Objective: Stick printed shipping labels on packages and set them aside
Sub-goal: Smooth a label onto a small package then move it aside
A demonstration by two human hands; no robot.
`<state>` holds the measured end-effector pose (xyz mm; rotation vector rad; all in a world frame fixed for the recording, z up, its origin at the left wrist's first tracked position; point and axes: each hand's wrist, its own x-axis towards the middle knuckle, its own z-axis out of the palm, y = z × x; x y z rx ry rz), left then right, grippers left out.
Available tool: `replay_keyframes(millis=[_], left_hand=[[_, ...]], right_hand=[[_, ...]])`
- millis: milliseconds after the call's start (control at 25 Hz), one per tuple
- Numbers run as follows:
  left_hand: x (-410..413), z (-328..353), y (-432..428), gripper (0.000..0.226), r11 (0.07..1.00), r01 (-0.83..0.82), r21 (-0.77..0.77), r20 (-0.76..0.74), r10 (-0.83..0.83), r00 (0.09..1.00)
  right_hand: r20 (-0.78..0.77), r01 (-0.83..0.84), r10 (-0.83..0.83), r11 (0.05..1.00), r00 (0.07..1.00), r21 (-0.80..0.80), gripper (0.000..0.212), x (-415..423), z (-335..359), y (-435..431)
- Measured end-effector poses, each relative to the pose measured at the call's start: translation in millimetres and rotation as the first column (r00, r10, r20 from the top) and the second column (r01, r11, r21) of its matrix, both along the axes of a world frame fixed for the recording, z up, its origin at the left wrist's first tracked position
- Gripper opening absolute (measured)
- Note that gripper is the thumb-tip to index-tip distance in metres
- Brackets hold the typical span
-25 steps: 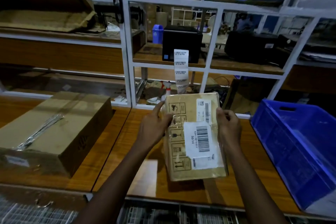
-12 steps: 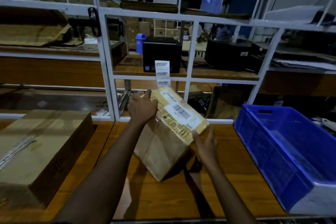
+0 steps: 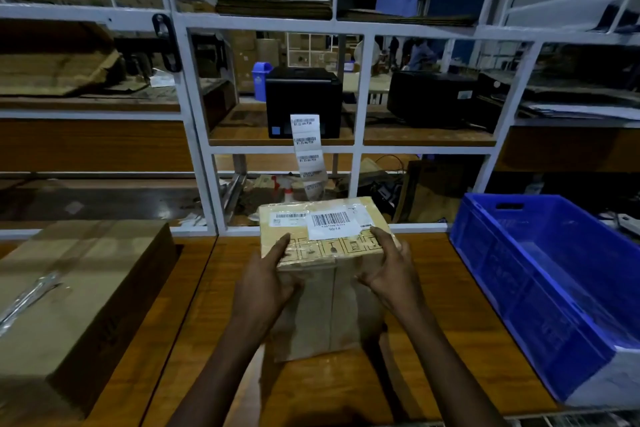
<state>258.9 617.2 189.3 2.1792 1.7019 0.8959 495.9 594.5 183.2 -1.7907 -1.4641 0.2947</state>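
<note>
A small cardboard package stands upright on the wooden table in front of me, its top face carrying two white barcode labels. My left hand grips its near left corner, forefinger laid on the top face. On the right side my right hand holds the box, fingertips over the top edge. A strip of printed labels hangs from the black label printer on the shelf behind.
A big brown carton lies on the table at the left. A blue plastic crate stands at the right. White metal shelving runs across the back, with a second black printer and flattened cardboard on it.
The package, lying flat a second ago, was tipped and turned and now stands on end with its labelled face up. Both hands shifted to its near top corners.
</note>
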Motion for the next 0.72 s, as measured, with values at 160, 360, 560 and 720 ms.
replay_keyframes(millis=[160, 360, 560, 720], left_hand=[[32, 16, -24, 0.088, 0.987, 0.040, 0.158, 0.148, -0.064, 0.987], [122, 70, -35, 0.089, 0.918, 0.131, 0.374, 0.174, -0.208, 0.962], [245, 111, -45, 0.090, 0.862, 0.164, 0.480, 0.172, -0.275, 0.946], [357, 135, -54, 0.084, 0.832, 0.180, 0.524, 0.198, -0.325, 0.925]], right_hand=[[-0.064, 0.104, -0.093, 0.976, 0.994, 0.191, 0.092, 24, 6, -24], [-0.168, 0.257, -0.203, 0.867, 0.965, 0.426, 0.085, 95, 47, -51], [-0.184, 0.325, -0.268, 0.748, 0.946, 0.578, 0.081, 215, 94, -74], [-0.193, 0.349, -0.299, 0.661, 0.935, 0.665, 0.081, 322, 123, -88]])
